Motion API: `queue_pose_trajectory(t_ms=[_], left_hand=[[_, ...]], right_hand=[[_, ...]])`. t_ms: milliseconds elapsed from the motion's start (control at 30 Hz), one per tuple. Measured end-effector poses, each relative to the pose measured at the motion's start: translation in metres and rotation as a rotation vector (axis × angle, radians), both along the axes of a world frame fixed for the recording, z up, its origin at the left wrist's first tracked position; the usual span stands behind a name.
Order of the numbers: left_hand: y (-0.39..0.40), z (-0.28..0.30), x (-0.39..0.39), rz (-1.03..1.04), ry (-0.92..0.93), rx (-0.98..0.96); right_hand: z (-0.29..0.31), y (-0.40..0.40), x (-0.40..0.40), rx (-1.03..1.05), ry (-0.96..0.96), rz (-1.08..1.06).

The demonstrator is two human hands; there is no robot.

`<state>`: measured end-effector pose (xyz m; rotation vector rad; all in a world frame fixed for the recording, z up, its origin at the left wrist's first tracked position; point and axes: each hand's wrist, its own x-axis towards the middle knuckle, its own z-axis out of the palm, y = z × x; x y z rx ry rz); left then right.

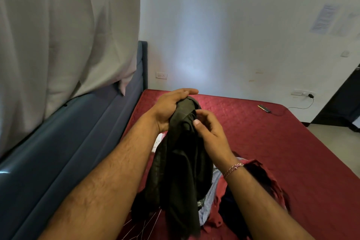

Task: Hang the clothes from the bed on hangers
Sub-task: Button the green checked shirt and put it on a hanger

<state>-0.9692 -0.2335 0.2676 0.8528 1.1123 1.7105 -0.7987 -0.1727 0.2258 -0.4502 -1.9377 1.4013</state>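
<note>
Left hand point(171, 107) grips the dark green garment point(181, 161) bunched up top, right hand point(208, 128) pinches it; probably best finding the collar first.

Matt olive cloth garment point(181, 161), quilted bedcover point(253, 132)

Dark olive garment point(181, 163): bunched, lifted above the bed point(272, 142), top edge gathered and held at about the middle of the view, the rest hanging down in loose folds, lower hem ragged-looking. Bed: red quilted cover, blue padded headboard at left. Clothes pile point(233, 197) lying beneath: 1 red piece, 1 light blue-white piece, 1 dark navy piece, crumpled together. Hangers: faint thin wire-like lines at bottom centre, cannot tell.
</note>
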Motion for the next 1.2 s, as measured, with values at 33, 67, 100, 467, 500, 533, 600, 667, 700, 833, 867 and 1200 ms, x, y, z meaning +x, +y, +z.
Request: queue_pose_trajectory(t_ms=[33, 67, 100, 467, 500, 533, 600, 667, 700, 833, 867, 1200], left_hand=[[0.000, -0.001, 0.000, 0.003, -0.004, 0.005], [0.001, -0.004, -0.001, -0.006, 0.008, -0.002], [0.000, -0.005, -0.001, -0.032, 0.038, -0.021], [0.011, -0.027, -0.001, 0.423, 0.752, -0.262], [0.010, -0.030, 0.000, 0.449, 0.727, -0.218], [0.008, -0.033, 0.002, 0.411, 0.662, -0.166], [0.005, -0.041, 0.003, 0.161, 0.567, -0.093], [0.006, -0.054, 0.004, -0.070, 0.591, -0.066], [0.007, -0.058, 0.004, -0.126, 0.584, -0.062], [0.006, -0.064, 0.002, -0.128, 0.441, -0.007], [0.004, -0.066, 0.000, -0.086, 0.529, -0.010], [-0.021, -0.123, -0.055, 0.391, 1.474, -0.831]], right_hand=[[-0.004, 0.000, 0.000, -0.060, -0.030, 0.029], [-0.006, 0.001, 0.000, -0.128, -0.036, 0.040], [-0.007, 0.002, 0.000, -0.210, -0.019, 0.035], [0.032, 0.026, 0.002, -0.462, 0.120, -0.014], [0.034, 0.030, 0.001, -0.470, 0.136, -0.038], [0.036, 0.034, 0.002, -0.472, 0.144, -0.038], [0.041, 0.041, 0.003, -0.452, 0.132, 0.001], [0.046, 0.045, 0.004, -0.419, 0.113, 0.005], [0.049, 0.047, 0.004, -0.391, 0.110, -0.022], [0.058, 0.057, 0.006, -0.295, 0.146, -0.146], [0.060, 0.060, 0.008, -0.294, 0.171, -0.183], [0.035, 0.121, 0.031, -0.081, 0.069, -0.570]])
